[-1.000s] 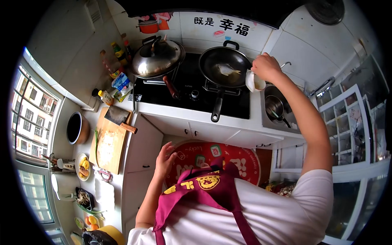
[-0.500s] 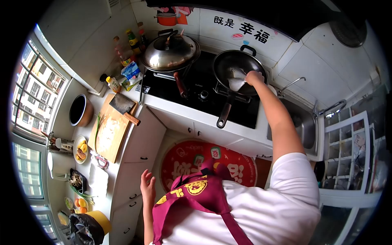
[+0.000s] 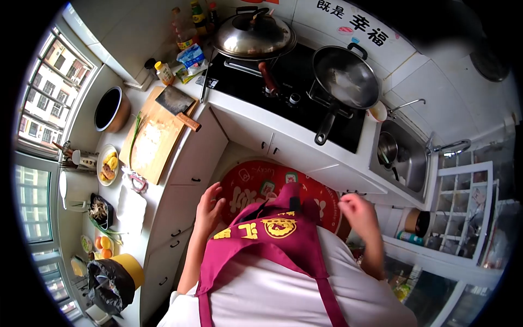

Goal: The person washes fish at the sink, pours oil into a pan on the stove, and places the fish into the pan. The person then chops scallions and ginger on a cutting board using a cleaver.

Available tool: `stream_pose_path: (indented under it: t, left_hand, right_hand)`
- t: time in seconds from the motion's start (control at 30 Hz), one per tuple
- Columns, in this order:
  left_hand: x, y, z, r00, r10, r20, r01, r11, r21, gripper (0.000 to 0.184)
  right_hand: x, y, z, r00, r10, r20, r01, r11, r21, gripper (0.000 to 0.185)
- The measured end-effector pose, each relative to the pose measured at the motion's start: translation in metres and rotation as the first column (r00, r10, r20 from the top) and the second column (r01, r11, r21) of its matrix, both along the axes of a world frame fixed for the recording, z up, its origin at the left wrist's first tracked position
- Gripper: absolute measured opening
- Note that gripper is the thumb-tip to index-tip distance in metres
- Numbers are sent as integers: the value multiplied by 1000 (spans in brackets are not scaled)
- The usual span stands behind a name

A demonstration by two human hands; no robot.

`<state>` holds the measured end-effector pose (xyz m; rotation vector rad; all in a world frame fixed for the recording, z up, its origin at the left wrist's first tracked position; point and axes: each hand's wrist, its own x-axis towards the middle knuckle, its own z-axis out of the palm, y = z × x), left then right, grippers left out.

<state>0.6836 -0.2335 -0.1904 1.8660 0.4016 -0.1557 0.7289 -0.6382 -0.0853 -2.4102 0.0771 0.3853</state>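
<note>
My left hand [image 3: 209, 208] is held in front of my apron [image 3: 272, 229], empty, with its fingers loosely curled and apart. On the other side of the apron, my right hand [image 3: 360, 213] hangs in the air, slightly blurred, with nothing visible in it; its fingers look loosely bent. Both hands are away from the stove. A black wok [image 3: 338, 60] stands on the right burner, its handle towards me. Inside lies a pale, flat piece that looks like fish [image 3: 348, 82], hazy as if in steam.
A lidded pan [image 3: 253, 37] sits on the left burner. The sink [image 3: 411, 163] at right holds a small pot [image 3: 387, 147]. A cleaver [image 3: 175, 101] rests on the cutting board [image 3: 155, 147] at left, beside a plate of food [image 3: 109, 163]. A black-lined bin [image 3: 111, 286] stands lower left.
My right hand has left the wok and come down beside my apron. My left hand has risen slightly. The view has shifted, bringing more of the sink into sight; the wok's contents look hazier.
</note>
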Motion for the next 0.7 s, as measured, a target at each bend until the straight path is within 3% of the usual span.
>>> stream_pose_path:
  t: [0.03,0.07,0.1,0.13,0.2,0.33,0.37,0.4,0.47,0.53,0.63,0.67,0.7]
  left_hand:
    - [4,7,10,995,-78,56,74,994,80,45]
    - [6,15,25,982,-156,108,137,977,162,45]
    - [4,23,34,964,-224,146,185,952,243,45]
    - [-2,35,32,967,-218,136,183,956,228,44]
    - [-27,76,27,983,-148,108,121,966,229,43]
    - [-83,152,33,989,-47,143,10,968,249,37]
    - [-96,174,28,989,1,149,-41,962,271,35]
    - [-108,190,23,987,51,152,-93,954,285,33]
    - [-132,222,31,972,172,157,-210,941,265,31]
    - [-149,243,47,944,245,221,-296,925,238,30]
    - [-164,270,62,918,322,231,-360,922,146,28]
    - [-165,279,60,907,344,243,-387,907,163,28]
    - [-163,288,54,896,363,254,-412,894,175,27]
  right_hand:
    - [-4,19,-30,941,287,181,-264,954,-141,17]
    - [-5,55,-21,977,212,-37,-192,935,299,16]
    - [-8,80,-18,961,255,-103,-204,914,352,14]
    - [-10,108,-20,949,313,31,-296,857,422,14]
    - [-10,165,-4,935,335,118,-355,892,281,13]
    - [-25,258,-16,941,335,49,-324,848,419,14]
    - [-30,284,-19,915,386,118,-398,819,414,14]
    - [-36,305,-22,901,433,-2,-389,811,437,13]
    - [-46,352,4,807,590,11,-522,706,479,13]
    - [-50,380,28,733,679,-45,-507,589,630,16]
    - [-37,417,47,615,771,168,-500,216,839,29]
    - [-26,436,38,618,762,193,-483,175,858,37]
    - [-3,458,17,708,689,154,-504,340,794,42]
